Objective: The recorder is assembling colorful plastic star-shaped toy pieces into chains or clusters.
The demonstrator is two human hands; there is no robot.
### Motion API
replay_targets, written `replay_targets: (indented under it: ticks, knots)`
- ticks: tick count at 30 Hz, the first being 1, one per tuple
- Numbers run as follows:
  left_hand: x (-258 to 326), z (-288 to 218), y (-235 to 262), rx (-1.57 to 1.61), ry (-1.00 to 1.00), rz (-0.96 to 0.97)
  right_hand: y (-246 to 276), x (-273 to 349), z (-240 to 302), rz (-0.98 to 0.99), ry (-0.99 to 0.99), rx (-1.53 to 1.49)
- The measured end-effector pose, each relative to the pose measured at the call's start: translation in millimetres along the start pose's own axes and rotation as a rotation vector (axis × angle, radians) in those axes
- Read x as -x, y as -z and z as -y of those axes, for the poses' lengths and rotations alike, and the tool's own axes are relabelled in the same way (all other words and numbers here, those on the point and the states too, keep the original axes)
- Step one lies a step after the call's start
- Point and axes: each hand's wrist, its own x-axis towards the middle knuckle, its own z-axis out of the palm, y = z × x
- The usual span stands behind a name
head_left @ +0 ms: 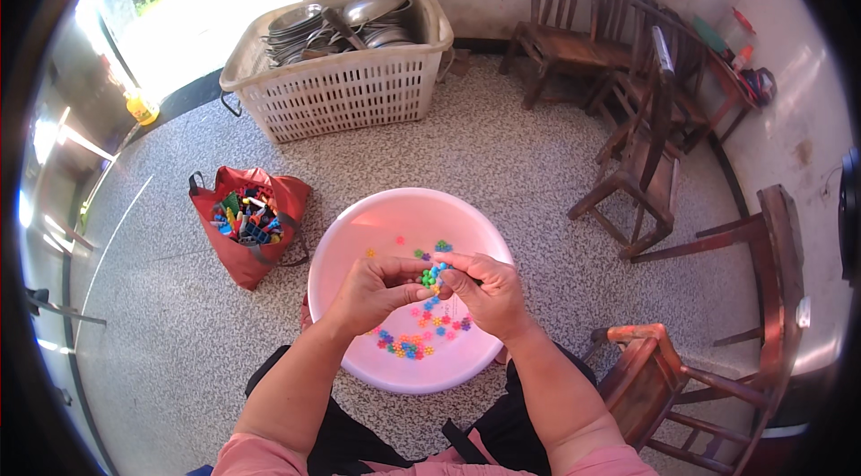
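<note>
Over a large pink basin on the floor, both my hands meet around a small cluster of flower-shaped plastic pieces in green, blue and yellow. My left hand pinches the green side between thumb and fingers. From the other side, my right hand grips the blue part with closed fingers. Loose flower-shaped pieces in several colours lie on the basin's bottom, mostly on its near side. A few more sit toward the far side, partly hidden behind my hands.
Left of the basin stands a red bag filled with colourful building blocks. Farther back is a white plastic crate of metal pans and lids. Wooden chairs line the right side, one wooden chair close by my right knee.
</note>
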Motion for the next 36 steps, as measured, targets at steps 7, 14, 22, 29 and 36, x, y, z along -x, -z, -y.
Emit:
replay_targets:
  ticks: [7,14,22,29,36]
  knots:
    - [1.0,-2.5,-1.8,-0.002,-0.016,0.027,1.5,-1.1,0.1,0.05,0.114,0.182]
    - [0.3,4.8,0.6,-0.056,-0.038,-0.032,-5.9,-0.1,5.0,-0.062,0.107,0.135]
    - [2.0,0.5,1.0,0.06,-0.069,-0.032,-8.0,-0.5,2.6,-0.042,0.131,0.165]
    - [1.3,-3.4,3.8,0.11,-0.147,-0.013,-14.0,-3.1,2.2,-0.045,0.232,0.197]
    - [0.2,0.7,6.5,0.044,-0.097,-0.077,-12.1,-6.7,0.2,-0.029,0.263,0.291]
